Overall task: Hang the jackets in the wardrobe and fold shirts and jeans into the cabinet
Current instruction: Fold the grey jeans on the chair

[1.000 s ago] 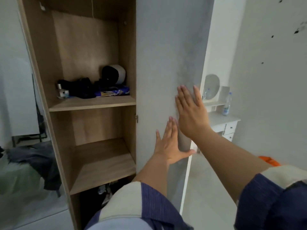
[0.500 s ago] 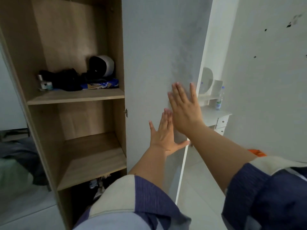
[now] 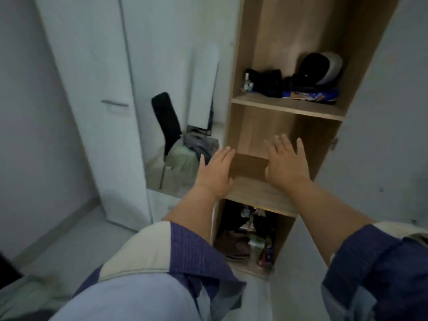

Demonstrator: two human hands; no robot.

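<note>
Before the person stands the tall open cabinet of pale brown wood-grain board (image 3: pixel 245 66), its grey door (image 3: pixel 389 112) swung out on the right. Left of it is a white wardrobe door with a slim metal bar handle (image 3: pixel 92 93). Farther back, past the wardrobe, a black high-backed chair (image 3: pixel 167 119) carries a heap of grey and pale green clothing (image 3: pixel 196 147); whether these are the shirts, jeans or jackets is too blurred to tell. Such cloth would be light, soft and floppy, best gathered at shoulders or waistband so it doesn't trail. The bare middle shelf (image 3: pixel 259 193) looks a likely place for folded items. On the upper shelf sit a black-and-white helmet-like object (image 3: pixel 324 67), dark bundles and a blue packet. The bottom compartment holds a jumble I can't make out.

Both arms reach forward, in rolled blue sleeves. The left hand (image 3: pixel 216 171) hangs at the cabinet's left edge, fingers straight, holding nothing. The right hand (image 3: pixel 286 162) hovers palm-forward over the middle shelf, fingers spread, empty.
</note>
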